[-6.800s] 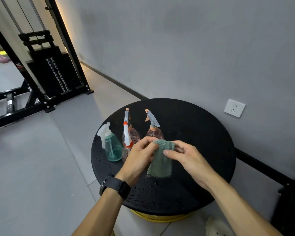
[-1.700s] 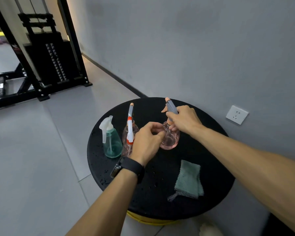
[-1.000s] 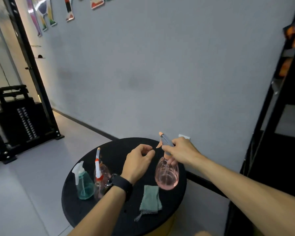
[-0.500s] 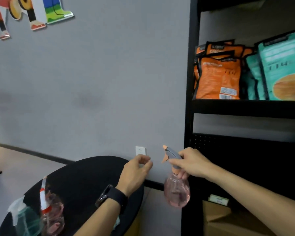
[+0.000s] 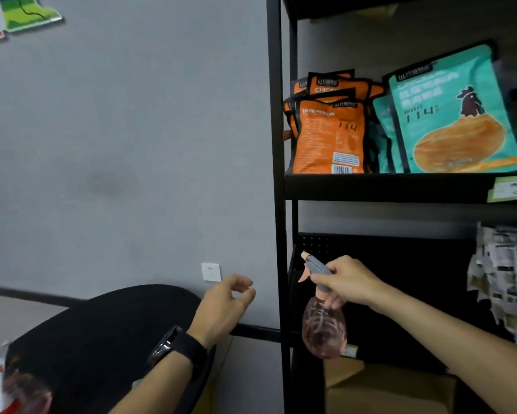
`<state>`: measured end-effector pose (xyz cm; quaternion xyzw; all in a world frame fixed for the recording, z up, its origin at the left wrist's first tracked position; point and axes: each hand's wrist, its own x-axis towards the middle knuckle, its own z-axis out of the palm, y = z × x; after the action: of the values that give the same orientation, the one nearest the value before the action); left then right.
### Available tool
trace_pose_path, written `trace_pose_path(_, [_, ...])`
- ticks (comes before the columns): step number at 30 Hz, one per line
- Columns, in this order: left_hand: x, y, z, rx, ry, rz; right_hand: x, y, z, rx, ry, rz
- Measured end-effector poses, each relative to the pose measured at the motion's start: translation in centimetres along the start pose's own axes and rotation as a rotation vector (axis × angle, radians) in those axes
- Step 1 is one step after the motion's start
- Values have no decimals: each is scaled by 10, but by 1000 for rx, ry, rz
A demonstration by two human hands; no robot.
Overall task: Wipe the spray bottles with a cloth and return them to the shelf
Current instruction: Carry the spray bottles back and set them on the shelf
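My right hand [image 5: 348, 282] grips the neck of a pink spray bottle [image 5: 324, 330] with a grey trigger head, holding it in the air just inside the black shelf unit [image 5: 276, 180], in front of its lower compartment. My left hand [image 5: 224, 309] hovers over the round black table [image 5: 95, 330] with loosely curled fingers and holds nothing; a black watch sits on that wrist. Another pink bottle with a red and white sprayer [image 5: 12, 389] shows blurred at the bottom left on the table. The cloth is almost hidden behind my left forearm.
Orange bags [image 5: 329, 130] and teal bags [image 5: 457, 115] fill the upper shelf. A bundle of printed packets [image 5: 505, 282] hangs at the right of the lower compartment. A cardboard box [image 5: 388, 389] sits below. A wall socket [image 5: 211, 271] is on the grey wall.
My right hand lifted the pink bottle off the table and carried it right into the shelf opening. My view swung right from the table to the shelf. The cloth was left on the table.
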<state>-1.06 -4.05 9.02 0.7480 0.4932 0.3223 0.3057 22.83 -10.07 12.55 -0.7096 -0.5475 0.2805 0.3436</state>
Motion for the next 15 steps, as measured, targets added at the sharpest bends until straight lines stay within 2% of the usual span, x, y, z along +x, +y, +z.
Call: trace_pose_path(15, [69, -15, 39, 47, -63, 51, 87, 20, 22, 8, 106, 29])
